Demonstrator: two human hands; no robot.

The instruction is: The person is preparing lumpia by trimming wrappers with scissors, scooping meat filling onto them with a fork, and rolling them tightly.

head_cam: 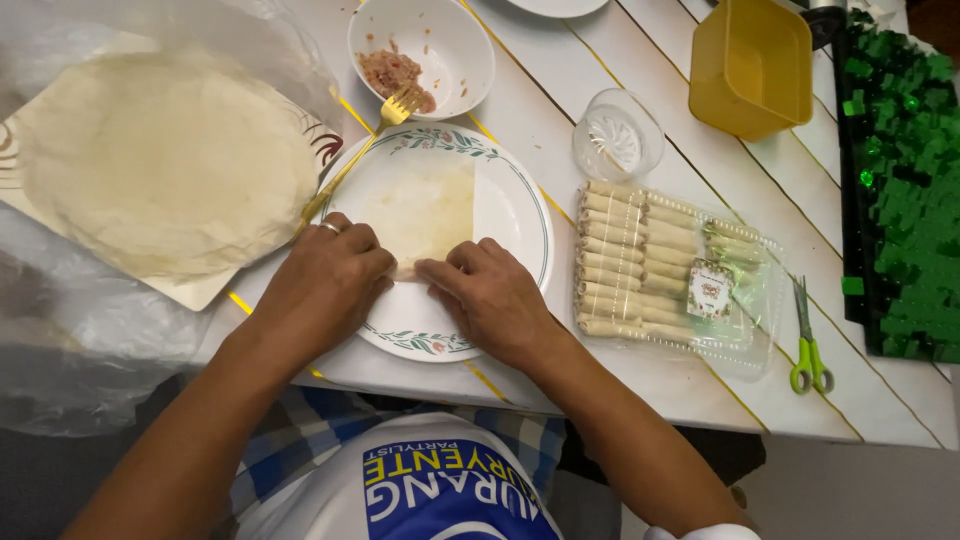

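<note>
Both hands work at the near edge of a round white plate with a floral rim, taken here as the landmark. The left hand and right hand sit side by side over the plate's near half, fingertips almost meeting, fingers curled down and pinching the near edge of a thin pale wrapper that lies flat on the plate. Hands narrow, closed on the wrapper's rolled edge (what is inside the roll cannot be seen). A ring shows on the left hand.

Left of the plate: a stack of round wrappers on a sheet of card, clear plastic bag beneath and around it.

Leaning on the plate's far-left rim: a gold fork, tines up inside a white bowl just beyond the plate; the bowl holds a little pinkish minced filling.

Right of the plate: a clear plastic tray packed with rows of finished pale rolls. Beyond the tray, a small clear glass cup; farther out, a yellow plastic container.

Right of the tray: green-handled scissors flat on the white slatted tabletop, then a green sequinned cloth at the edge.
</note>
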